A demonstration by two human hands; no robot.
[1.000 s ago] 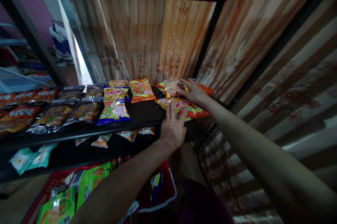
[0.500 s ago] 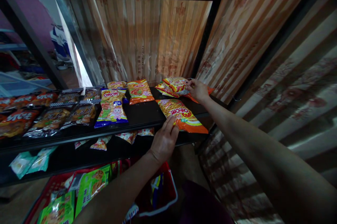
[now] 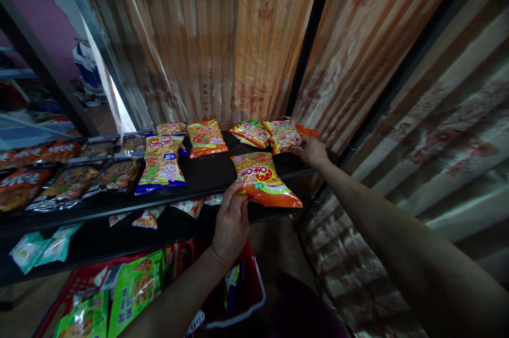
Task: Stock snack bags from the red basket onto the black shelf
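My left hand (image 3: pixel 231 219) pinches the lower left edge of an orange and yellow snack bag (image 3: pixel 264 179), which lies slanted at the shelf's front edge. Farther back, my right hand (image 3: pixel 313 151) is closed on the lower right corner of a smaller yellow and red snack bag (image 3: pixel 280 134). Beside that bag, on its left, rests a similar yellow, red and green packet (image 3: pixel 250 133). An orange packet (image 3: pixel 307 130) shows partly behind my right hand.
The black shelf (image 3: pixel 210 168) also bears an orange snack bag (image 3: pixel 207 138), a blue and yellow one (image 3: pixel 162 163) and several dark packets (image 3: pixel 71 181). Below stands a red basket (image 3: pixel 256 279) with green packets (image 3: pixel 137 290). Patterned curtains (image 3: pixel 254 57) hang behind and at right.
My right hand has turned the smaller yellow and red bag and shifted it right, apart from the packet beside it. My left hand and the orange and yellow bag have moved slightly left.
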